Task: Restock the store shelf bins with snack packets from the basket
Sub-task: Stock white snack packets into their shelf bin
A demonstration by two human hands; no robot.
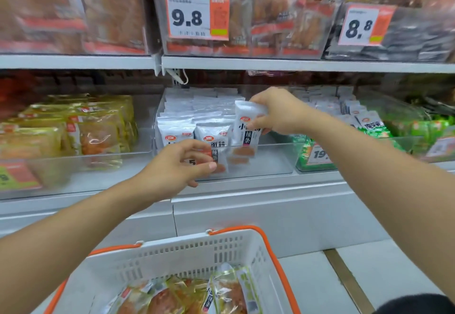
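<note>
Pinching a white snack packet (247, 126) upright, the person's right hand (275, 114) is holding it over the clear middle shelf bin (270, 163). Their left hand (177, 168), fingers loosely curled and holding nothing, is hovering at the bin's front. Below, a white basket (187, 254) is holding yellow packets (197, 296).

Both forearms are bare from elbow to wrist, with no watch, ring or glove on the left hand (176, 166) or right hand (275, 111). A scrap of dark, black-looking garment fabric (416, 305) shows at the lower right corner.
</note>
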